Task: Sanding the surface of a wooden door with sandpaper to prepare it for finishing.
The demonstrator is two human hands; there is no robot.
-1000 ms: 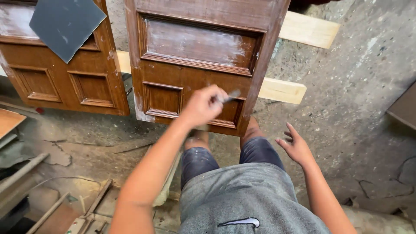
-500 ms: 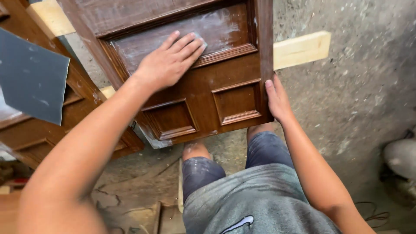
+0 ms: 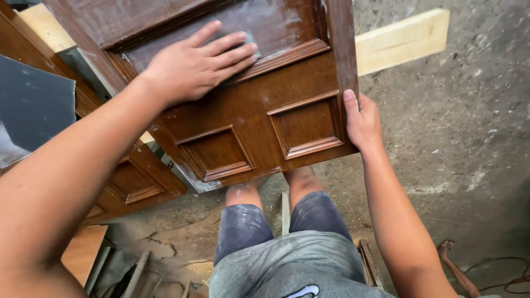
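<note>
Brown door (image 3: pixel 259 127): left hand (image 3: pixel 193 63) flat on panel, right hand (image 3: pixel 361 118) gripping edge.

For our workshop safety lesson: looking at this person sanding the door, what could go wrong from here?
1. The door seems steadied only by the right hand at its edge; it could slip or tip onto the knees.
2. The left hand presses the sandpaper bare, so fingers may get scraped.

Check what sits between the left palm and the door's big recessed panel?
Head view: a grey sanding sheet lies under the left hand, pressed flat on the dusty panel; only its edge shows past the fingers.
</note>
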